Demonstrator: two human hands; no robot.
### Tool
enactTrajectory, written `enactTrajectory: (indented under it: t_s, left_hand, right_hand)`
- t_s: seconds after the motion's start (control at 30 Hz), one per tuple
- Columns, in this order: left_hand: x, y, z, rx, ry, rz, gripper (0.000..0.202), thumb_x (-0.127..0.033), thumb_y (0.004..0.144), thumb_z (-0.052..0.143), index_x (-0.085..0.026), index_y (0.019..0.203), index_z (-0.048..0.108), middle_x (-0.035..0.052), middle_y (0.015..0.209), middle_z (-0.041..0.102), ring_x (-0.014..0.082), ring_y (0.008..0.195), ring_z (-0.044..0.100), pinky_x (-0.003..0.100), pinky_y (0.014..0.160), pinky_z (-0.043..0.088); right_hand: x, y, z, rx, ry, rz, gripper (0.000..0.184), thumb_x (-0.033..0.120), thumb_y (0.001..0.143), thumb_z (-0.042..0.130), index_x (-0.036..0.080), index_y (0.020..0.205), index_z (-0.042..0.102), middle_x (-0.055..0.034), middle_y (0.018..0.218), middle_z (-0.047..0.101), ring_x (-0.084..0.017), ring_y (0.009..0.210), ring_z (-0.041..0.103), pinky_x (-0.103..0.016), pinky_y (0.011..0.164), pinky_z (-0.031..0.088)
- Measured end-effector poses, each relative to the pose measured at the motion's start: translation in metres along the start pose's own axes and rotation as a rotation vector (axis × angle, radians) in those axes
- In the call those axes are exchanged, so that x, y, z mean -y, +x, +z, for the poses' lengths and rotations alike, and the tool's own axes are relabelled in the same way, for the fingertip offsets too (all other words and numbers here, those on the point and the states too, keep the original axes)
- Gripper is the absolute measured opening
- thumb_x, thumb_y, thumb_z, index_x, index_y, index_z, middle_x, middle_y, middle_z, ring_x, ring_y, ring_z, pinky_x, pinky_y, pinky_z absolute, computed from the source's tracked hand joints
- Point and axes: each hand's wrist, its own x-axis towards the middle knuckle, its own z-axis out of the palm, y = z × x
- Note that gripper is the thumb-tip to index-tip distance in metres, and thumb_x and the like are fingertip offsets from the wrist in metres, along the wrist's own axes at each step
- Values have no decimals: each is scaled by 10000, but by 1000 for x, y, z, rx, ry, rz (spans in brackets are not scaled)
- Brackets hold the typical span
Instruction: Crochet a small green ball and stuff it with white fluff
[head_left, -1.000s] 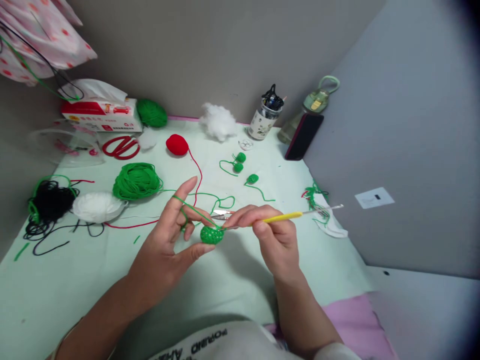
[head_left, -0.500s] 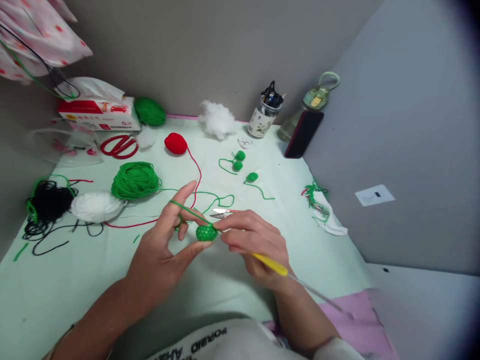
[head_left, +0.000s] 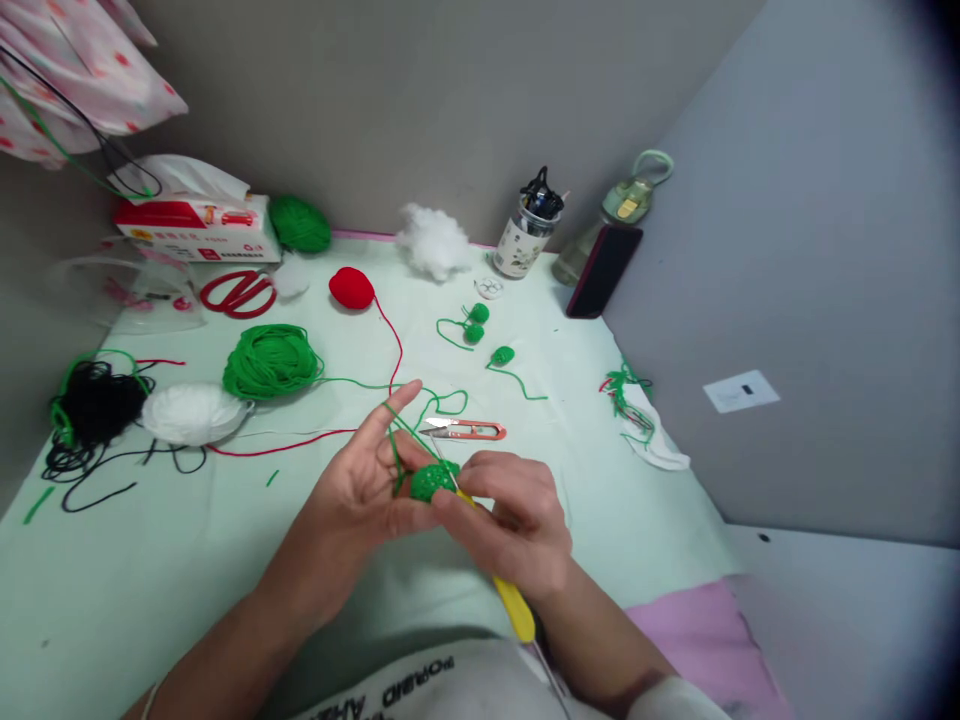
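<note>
A small green crocheted piece (head_left: 432, 484) is pinched between the thumb and fingers of my left hand (head_left: 352, 505). Green yarn runs from it up over my raised left index finger. My right hand (head_left: 517, 520) grips a crochet hook (head_left: 514, 608) with a yellow handle; its thin metal shaft lies against the top of the piece, and the tip is too fine to make out clearly. My right fingertips touch the edge of the piece. Just beyond my hands lie orange-handled thread snips (head_left: 469, 430). The yarn trails back toward a green skein (head_left: 271, 360).
Small green crocheted balls (head_left: 475, 325) lie past the snips. A red yarn ball (head_left: 352, 288), white yarn (head_left: 193, 413), black yarn (head_left: 101, 402) and red scissors (head_left: 238, 294) are left. White stuffing (head_left: 433, 242), a pen jar (head_left: 523, 240), a phone (head_left: 604, 270) and a bottle (head_left: 577, 257) stand behind.
Both hands have shifted slightly right and nearer me with the crocheted piece. The hook has swung to a steeper angle, its shaft now at the piece, and the snips are more exposed.
</note>
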Motion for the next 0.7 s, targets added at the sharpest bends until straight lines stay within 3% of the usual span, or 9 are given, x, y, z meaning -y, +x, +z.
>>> enactTrajectory:
  t_s: [0.07, 0.13, 0.37, 0.5, 0.7]
  left_hand:
    - [-3, 2, -2, 62, -99, -78, 1013, -199, 688, 915, -350, 1560, 423, -30, 904, 612, 111, 751, 578, 227, 732, 491]
    - [-4, 4, -5, 81, -154, -99, 1026, -190, 665, 925, -347, 1553, 434, -40, 913, 614, 94, 750, 590, 203, 733, 488]
    - [-2, 5, -4, 30, -109, -44, 1092, -160, 644, 929, -363, 1570, 385, -59, 878, 611, 90, 737, 587, 202, 728, 499]
    - [-3, 5, -2, -29, -63, -1, 1164, -112, 610, 930, -373, 1583, 348, -60, 864, 611, 100, 727, 589, 204, 676, 497]
    - [-1, 5, -2, 12, -118, -30, 1071, -148, 644, 933, -353, 1553, 406, -61, 875, 595, 84, 732, 578, 201, 713, 488]
  right_hand:
    - [0, 4, 1, -67, -100, -240, 388, 128, 910, 692, 367, 1212, 735, -37, 943, 766, -215, 856, 751, -361, 690, 651]
    - [1, 10, 4, -126, -91, -334, 413, 126, 957, 627, 335, 1306, 700, -57, 988, 752, -202, 880, 740, -346, 707, 637]
    - [-2, 10, 8, -106, 146, -134, 345, 245, 1040, 511, 397, 1260, 730, -55, 992, 733, -191, 820, 698, -413, 807, 622]
    - [-3, 6, 8, -142, 105, -138, 368, 244, 1047, 477, 397, 1280, 718, -63, 1020, 737, -200, 841, 703, -408, 764, 619]
    - [2, 11, 2, -77, 180, -92, 332, 241, 1019, 557, 397, 1252, 735, -53, 1028, 743, -198, 855, 708, -396, 777, 621]
